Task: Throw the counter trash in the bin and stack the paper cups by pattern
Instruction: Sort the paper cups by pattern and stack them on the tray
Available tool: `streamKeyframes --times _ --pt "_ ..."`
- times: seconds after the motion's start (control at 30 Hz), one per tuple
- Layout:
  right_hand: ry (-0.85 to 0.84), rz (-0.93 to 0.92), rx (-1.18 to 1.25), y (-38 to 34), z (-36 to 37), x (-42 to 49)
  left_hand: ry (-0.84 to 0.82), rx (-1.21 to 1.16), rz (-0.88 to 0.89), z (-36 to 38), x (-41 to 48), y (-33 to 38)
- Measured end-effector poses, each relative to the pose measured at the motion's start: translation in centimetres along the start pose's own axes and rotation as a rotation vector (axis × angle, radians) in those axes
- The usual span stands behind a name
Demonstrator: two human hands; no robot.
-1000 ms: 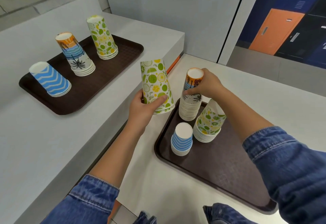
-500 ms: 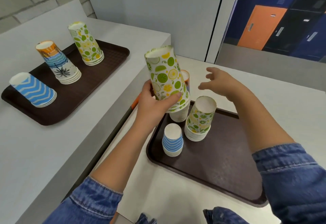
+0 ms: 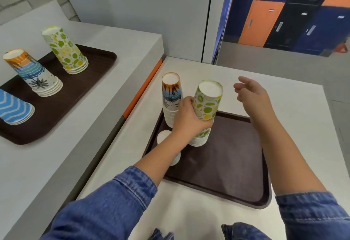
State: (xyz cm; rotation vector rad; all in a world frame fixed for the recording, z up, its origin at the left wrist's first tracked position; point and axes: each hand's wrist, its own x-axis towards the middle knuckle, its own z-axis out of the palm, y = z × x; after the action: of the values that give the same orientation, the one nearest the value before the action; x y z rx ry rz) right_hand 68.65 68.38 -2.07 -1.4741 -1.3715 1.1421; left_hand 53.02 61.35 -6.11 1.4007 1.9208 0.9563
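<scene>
Head view | your left hand (image 3: 189, 120) grips the lime cup (image 3: 207, 103), axis vertical, directly atop the lime stack (image 3: 199, 138) | your right hand (image 3: 251, 96) spread, empty, just right.

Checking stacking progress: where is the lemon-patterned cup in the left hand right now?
Head view, centre: the left hand holds the lemon cup over its matching stack on the near tray, right of the palm-tree stack.

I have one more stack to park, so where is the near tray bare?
The near tray is bare across its right half and front, right of the citrus stack. Its far left corner is crowded: palm-tree stack, citrus stack gripped by the left hand, small stack under that forearm.
</scene>
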Motion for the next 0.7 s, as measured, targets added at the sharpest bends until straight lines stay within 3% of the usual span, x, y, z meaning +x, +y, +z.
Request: streamKeyframes --times 0.7 --pt "-0.066 0.061 0.011 2.4 -0.2 -1.9 0.1 -0.057 -0.095 4.8 -2.3 -3.4"
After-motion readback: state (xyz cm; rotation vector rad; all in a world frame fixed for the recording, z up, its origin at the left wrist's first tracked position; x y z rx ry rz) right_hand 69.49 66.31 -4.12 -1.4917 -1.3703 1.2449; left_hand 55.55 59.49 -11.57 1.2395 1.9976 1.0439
